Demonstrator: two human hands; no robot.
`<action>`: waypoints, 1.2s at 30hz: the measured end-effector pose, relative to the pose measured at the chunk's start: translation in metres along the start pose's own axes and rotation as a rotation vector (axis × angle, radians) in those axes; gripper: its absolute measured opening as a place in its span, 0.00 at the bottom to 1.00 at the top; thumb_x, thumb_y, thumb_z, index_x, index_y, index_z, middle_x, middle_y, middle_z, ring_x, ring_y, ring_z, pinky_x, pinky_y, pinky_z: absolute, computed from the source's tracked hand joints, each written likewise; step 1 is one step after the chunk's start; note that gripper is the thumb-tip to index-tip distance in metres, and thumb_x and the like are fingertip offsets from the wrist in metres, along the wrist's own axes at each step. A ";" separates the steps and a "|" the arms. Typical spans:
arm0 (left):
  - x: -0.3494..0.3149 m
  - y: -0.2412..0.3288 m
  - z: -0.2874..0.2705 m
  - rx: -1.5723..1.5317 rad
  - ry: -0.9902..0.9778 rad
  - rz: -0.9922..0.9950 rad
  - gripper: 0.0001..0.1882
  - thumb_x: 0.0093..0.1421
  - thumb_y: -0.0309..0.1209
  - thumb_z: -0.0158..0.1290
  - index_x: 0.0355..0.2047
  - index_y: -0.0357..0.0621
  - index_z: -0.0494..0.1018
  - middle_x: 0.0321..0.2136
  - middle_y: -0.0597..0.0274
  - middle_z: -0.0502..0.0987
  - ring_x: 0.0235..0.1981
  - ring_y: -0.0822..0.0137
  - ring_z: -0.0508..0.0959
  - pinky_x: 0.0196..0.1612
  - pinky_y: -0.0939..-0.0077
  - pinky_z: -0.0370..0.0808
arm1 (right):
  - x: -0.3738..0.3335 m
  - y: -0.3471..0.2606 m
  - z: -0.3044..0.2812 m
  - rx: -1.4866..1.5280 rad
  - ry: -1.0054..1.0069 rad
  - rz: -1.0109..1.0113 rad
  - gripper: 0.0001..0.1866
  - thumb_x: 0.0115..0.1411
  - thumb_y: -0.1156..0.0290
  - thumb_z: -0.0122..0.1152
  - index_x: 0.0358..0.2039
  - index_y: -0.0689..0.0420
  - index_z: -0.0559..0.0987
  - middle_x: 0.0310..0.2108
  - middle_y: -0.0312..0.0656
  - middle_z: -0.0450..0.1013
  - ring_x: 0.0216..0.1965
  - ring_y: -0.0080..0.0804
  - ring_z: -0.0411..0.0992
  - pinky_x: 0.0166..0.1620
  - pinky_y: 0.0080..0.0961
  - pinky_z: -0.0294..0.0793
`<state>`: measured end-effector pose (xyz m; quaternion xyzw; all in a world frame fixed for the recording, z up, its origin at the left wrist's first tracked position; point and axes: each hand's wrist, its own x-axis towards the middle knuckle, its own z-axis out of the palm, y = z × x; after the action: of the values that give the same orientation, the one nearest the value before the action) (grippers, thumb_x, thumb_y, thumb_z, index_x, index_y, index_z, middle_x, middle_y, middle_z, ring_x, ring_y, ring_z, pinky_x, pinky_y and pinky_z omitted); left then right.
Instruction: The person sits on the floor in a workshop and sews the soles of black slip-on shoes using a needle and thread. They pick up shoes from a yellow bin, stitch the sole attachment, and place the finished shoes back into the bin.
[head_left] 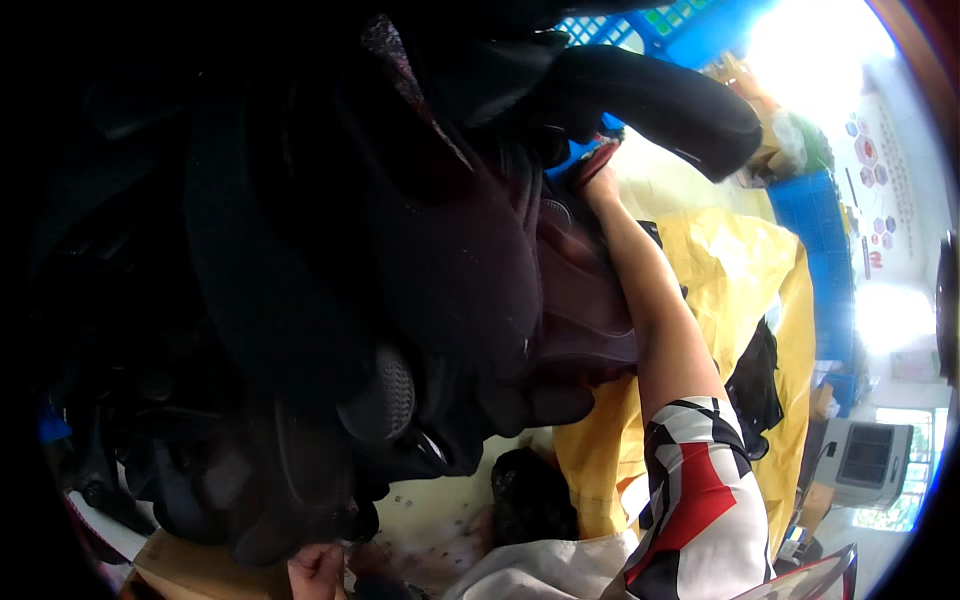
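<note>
A large heap of dark shoes (450,260), black and deep maroon, fills the left and middle of the head view. A textured sole (393,396) shows on one of them. My right arm stretches forward along the heap's right side. At its far end my right hand (600,187) touches a dark red piece (598,160); its fingers are mostly hidden. Down at the lower edge, my left hand (318,568) is closed with curled fingers, right against the bottom of the dark heap. Whatever it grips there is too dark to make out.
A yellow sack (720,260) with black items inside stands to the right. Blue crates (815,250) are beyond it. A cardboard box (200,562) sits at lower left, a black bag (533,495) on the pale floor. A grey machine (862,462) stands far right.
</note>
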<state>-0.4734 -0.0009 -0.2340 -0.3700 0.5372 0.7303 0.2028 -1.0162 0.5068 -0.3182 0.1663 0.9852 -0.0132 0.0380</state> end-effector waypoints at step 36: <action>-0.366 -0.015 0.001 -0.550 -0.567 0.299 0.05 0.67 0.31 0.47 0.35 0.45 0.71 0.34 0.63 0.77 0.37 0.65 0.81 0.38 0.66 0.83 | -0.938 0.068 -0.276 2.756 -0.912 0.691 0.20 0.64 0.59 0.41 0.49 0.50 0.77 0.48 0.40 0.76 0.47 0.39 0.74 0.41 0.37 0.74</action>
<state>-0.2279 0.0425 0.0345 -0.1127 0.2930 0.9408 0.1279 -0.1304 0.2753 0.0306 0.2714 0.0155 -0.9501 0.1533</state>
